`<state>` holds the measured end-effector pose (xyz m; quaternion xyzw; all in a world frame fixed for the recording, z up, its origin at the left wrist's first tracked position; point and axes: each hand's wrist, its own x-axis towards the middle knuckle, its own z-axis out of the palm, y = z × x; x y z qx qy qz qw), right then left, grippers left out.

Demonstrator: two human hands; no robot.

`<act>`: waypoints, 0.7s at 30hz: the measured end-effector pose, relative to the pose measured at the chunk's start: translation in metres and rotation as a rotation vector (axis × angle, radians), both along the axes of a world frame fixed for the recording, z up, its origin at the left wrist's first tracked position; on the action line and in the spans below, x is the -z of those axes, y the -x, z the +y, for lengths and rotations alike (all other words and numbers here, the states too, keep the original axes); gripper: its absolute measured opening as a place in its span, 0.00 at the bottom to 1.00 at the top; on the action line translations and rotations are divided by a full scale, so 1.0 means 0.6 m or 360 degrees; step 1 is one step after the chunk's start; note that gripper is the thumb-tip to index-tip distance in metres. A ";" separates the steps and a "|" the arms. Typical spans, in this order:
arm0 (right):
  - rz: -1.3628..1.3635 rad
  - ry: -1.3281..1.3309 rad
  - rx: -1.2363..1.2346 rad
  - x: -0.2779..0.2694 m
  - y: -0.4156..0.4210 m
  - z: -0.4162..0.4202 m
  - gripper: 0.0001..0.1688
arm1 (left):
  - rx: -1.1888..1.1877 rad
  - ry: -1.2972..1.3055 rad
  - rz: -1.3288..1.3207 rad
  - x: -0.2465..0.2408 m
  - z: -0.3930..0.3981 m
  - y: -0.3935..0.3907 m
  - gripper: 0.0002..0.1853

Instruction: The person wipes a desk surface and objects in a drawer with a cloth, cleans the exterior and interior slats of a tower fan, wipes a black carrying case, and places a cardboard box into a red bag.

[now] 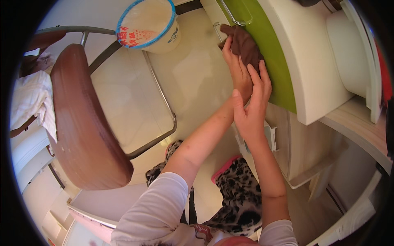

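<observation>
My left hand point(238, 66) has its fingers along a crumpled brown cloth point(246, 46), which it holds against the green front panel point(278, 73) of a white cabinet. Part of that hand's grip is hidden by the cloth. Close behind it, my right hand point(254, 101) overlaps the left wrist, its thumb and fingers spread. The right fingertips reach the cloth's near edge; I see nothing held in that palm. Just beyond the cloth, a metal bar handle point(231, 12) is fixed to the panel.
A pale plastic bucket point(174, 38) with a blue rim and printed writing stands at the far side. On the left is a brown padded chair point(83, 123) with a metal tube frame point(160, 89). A checked cloth point(34, 98) hangs beside it. Wooden cabinetry point(311, 150) lies right.
</observation>
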<state>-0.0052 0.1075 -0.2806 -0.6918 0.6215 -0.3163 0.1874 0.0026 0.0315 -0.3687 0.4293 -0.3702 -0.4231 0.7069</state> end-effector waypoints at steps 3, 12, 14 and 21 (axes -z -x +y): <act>0.0207 0.0058 -0.0119 0.020 0.015 0.003 0.30 | -0.0034 0.0195 -0.0027 0.057 -0.068 -0.002 0.24; 0.0227 0.0006 -0.0194 0.064 0.036 0.006 0.29 | -0.0138 0.0338 -0.1282 0.027 -0.191 -0.073 0.15; 0.0044 0.0000 -0.0180 0.078 0.022 -0.004 0.28 | -0.0054 0.0363 -0.0232 0.068 -0.150 -0.044 0.13; -0.0556 -0.0213 -0.0010 0.109 0.027 -0.022 0.35 | 0.0529 0.0235 0.0646 0.061 -0.047 -0.040 0.19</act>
